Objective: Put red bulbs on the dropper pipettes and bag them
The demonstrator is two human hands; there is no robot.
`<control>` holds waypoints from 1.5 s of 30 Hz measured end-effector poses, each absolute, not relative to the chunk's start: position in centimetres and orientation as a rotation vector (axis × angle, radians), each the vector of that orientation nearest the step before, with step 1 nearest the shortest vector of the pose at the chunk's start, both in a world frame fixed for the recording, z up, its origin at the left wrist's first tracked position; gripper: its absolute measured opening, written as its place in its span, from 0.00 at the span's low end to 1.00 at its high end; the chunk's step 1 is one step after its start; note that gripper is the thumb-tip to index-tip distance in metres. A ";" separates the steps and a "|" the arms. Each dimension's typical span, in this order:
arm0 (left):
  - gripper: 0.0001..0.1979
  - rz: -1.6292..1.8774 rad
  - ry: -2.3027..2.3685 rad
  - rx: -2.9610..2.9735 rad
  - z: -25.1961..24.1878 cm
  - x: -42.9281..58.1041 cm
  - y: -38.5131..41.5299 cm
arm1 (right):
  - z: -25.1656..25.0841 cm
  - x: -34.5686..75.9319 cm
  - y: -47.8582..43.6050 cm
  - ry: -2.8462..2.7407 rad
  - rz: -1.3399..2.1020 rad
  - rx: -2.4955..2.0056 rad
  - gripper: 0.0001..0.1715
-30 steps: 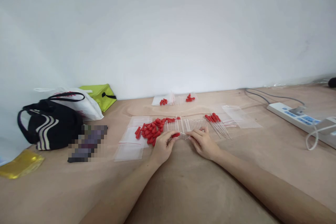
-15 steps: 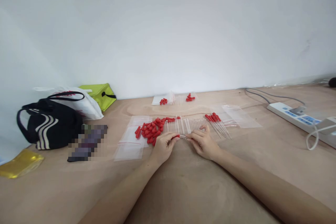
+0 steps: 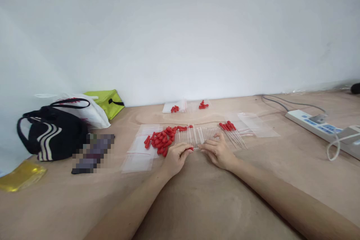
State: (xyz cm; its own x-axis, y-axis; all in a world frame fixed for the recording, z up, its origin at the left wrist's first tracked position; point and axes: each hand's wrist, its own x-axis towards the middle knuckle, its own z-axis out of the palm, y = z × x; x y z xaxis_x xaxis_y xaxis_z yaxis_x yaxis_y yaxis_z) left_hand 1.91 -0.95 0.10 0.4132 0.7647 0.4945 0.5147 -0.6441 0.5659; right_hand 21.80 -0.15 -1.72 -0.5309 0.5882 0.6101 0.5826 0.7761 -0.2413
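At the table point(image 3: 208, 202), left hand point(image 3: 174, 156) and right hand point(image 3: 218, 152) both pinch: the right a clear tube point(image 3: 196, 149) between them, I'd guess light, stiff, brittle, best held near its end; the left a red bulb point(image 3: 191, 148), probably soft.

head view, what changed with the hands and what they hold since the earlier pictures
The red bulb in the left hand and the clear tube at the right hand have shifted slightly toward the person; less of the bulb shows. Nothing was visibly let go or newly taken. The red bulb pile and power strip stayed put.
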 end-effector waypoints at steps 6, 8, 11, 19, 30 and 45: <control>0.08 0.979 1.078 2.426 0.5 1.9 -1.2 | -1.5 22.1 0.2 -2.324 -0.037 -0.855 0.12; 0.08 0.964 1.077 2.441 0.6 1.9 -1.3 | -1.4 22.1 0.2 -2.339 -0.059 -0.857 0.12; 0.08 0.955 1.094 2.456 0.5 1.9 -1.3 | -1.3 22.0 0.1 -2.335 -0.114 -0.865 0.13; 0.08 1.005 1.106 2.554 -0.3 1.8 -1.2 | -1.2 21.6 -0.4 -2.326 -0.207 -0.852 0.13; 0.04 0.938 1.052 2.730 -0.3 1.8 -1.2 | -1.3 21.1 -1.0 -2.331 -0.058 -0.867 0.14; 0.06 0.876 1.070 2.722 -0.1 2.0 -1.1 | -1.7 20.4 -0.7 -2.353 0.051 -0.887 0.15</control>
State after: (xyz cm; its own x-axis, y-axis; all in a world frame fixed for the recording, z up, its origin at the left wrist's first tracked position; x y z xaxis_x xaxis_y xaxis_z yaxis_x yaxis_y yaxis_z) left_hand 2.04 -1.15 -0.08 0.5902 0.6491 0.4799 0.5985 -0.7508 0.2795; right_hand 20.38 -0.73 -1.71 -0.5851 0.6091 0.5354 0.5854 0.7741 -0.2410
